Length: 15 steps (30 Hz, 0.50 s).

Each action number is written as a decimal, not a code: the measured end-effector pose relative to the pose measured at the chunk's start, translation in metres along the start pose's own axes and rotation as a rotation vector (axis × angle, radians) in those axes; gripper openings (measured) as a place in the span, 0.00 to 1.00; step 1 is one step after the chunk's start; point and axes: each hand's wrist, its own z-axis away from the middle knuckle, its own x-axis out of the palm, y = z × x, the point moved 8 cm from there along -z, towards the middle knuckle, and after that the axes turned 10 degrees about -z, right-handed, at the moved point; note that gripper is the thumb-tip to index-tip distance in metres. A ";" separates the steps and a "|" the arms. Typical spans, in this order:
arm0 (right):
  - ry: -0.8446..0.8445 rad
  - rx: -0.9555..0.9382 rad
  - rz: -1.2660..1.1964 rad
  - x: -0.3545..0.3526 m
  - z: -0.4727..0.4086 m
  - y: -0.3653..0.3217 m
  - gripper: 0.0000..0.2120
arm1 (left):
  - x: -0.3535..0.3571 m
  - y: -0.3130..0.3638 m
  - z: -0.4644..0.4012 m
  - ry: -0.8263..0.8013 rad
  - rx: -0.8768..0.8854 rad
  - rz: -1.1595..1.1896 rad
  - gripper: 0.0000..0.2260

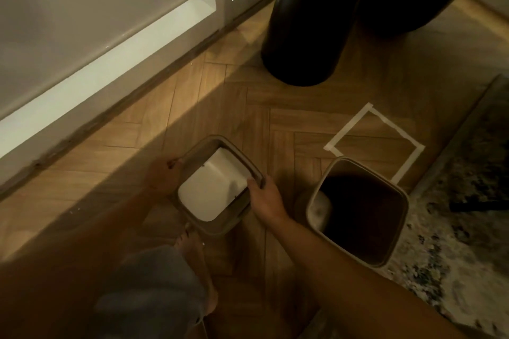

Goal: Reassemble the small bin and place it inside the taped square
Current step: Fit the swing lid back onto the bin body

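Both hands, left [162,177] and right [265,197], grip closed on lid frame [192,221]. Bin [396,253] at 3 o'clock, just below taped square [355,125].

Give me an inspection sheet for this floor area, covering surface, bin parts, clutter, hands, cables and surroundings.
Surface: herringbone wood floor, partly in shadow.
Job's things: bin lid frame with a white flap, held above the floor; open bin body upright, overlapping the near corner of the taped square, not inside it.
Clutter: nothing seen inside the square.
Grippers: left hand has its grip on the frame's far-left edge; right hand has its grip on the right edge.
Cables: nothing seen.
Surroundings: white baseboard left, black cylindrical object ahead, patterned rug right, a bare foot near the frame.
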 end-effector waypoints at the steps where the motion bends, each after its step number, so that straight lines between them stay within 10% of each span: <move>1: 0.004 -0.020 -0.021 -0.003 0.005 -0.009 0.24 | -0.008 0.006 0.001 0.026 0.022 0.006 0.15; 15: 0.017 -0.200 0.003 -0.077 0.082 -0.122 0.22 | -0.096 0.148 0.069 0.263 0.420 0.130 0.11</move>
